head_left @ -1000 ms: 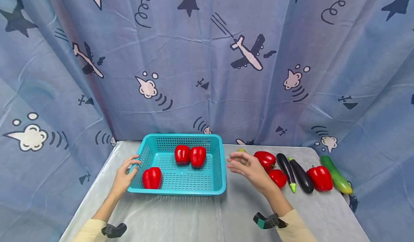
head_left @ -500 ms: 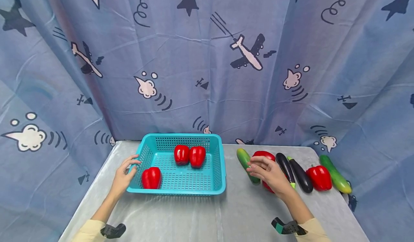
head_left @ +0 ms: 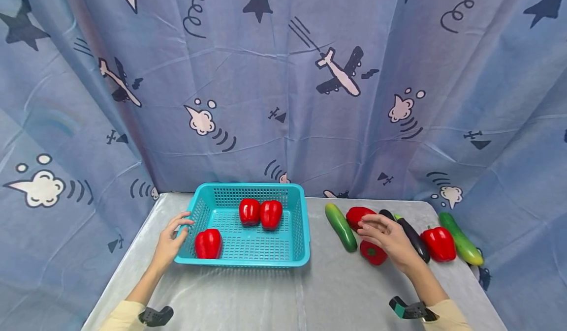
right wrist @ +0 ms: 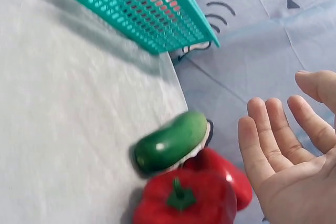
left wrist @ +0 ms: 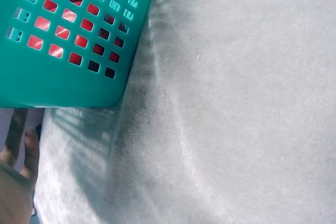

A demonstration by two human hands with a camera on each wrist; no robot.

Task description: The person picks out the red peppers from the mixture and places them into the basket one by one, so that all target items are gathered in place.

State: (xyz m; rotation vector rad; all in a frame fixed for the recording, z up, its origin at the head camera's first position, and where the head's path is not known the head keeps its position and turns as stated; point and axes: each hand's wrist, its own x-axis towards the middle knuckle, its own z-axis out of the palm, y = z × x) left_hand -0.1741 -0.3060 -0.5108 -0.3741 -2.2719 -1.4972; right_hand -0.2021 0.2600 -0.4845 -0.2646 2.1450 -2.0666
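Just changed: the right grip [head_left: 387,237] has swung rightward, away from the basket [head_left: 241,263] and past the near cucumber [head_left: 341,227], to the loose peppers; the left grip [head_left: 170,240] has stayed put.
Meaning: judging by this, the work has shifted from the basket to the loose vegetables, with nothing being carried.
Right hand: released, palm bare, fingers extended and slightly spread, pointing leftward; forearm slanting in from the lower right.
Left hand: fingers and thumb by the basket's left rim; whether they pinch it I cannot tell.
Loose peppers: the far pepper [head_left: 358,216] just beyond the right grip's fingertips, the near pepper [head_left: 372,253] just below them.
Basketed peppers: three, right of the left grip, the nearest being the corner pepper [head_left: 208,244].
Right of the right grip: dark aubergine [head_left: 414,240], outer pepper [head_left: 438,244] and far cucumber [head_left: 460,240] on the counter [head_left: 266,296].
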